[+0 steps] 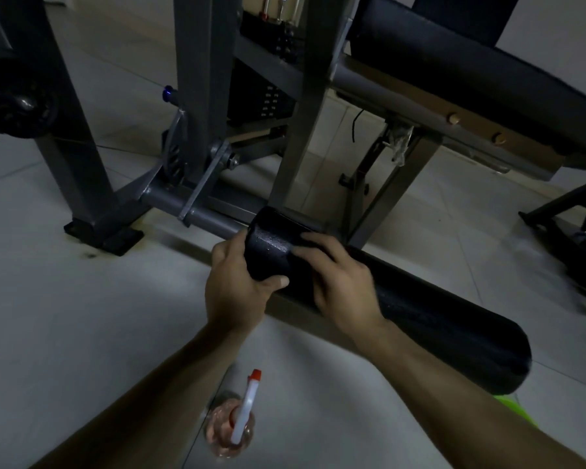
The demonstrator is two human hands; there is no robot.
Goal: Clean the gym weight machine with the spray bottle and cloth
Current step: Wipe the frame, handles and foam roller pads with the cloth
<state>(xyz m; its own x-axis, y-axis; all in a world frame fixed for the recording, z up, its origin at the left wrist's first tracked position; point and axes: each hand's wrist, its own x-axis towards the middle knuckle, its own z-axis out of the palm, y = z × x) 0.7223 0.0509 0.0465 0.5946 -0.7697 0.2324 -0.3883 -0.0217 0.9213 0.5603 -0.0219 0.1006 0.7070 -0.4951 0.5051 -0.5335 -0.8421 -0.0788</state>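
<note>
A long black foam roller pad (437, 319) of the grey weight machine (200, 79) runs from the middle toward the lower right. Its left end is speckled with droplets. My left hand (234, 286) grips that end, thumb in front and fingers behind. My right hand (342, 286) lies over the top of the pad just beside it, fingers bent over the curve; I cannot see a cloth under it. A spray bottle (241, 418) with pinkish liquid, a white trigger and an orange nozzle stands on the floor between my forearms. A bright green patch (515, 406), perhaps the cloth, shows under the pad's right end.
Grey uprights and a floor foot (102, 231) stand left of the pad. A black padded bench (471, 62) crosses the upper right, with the weight stack (271, 96) behind the frame. A black round part (17, 99) sits at far left. Dark equipment (572, 225) lies on the tiles at right.
</note>
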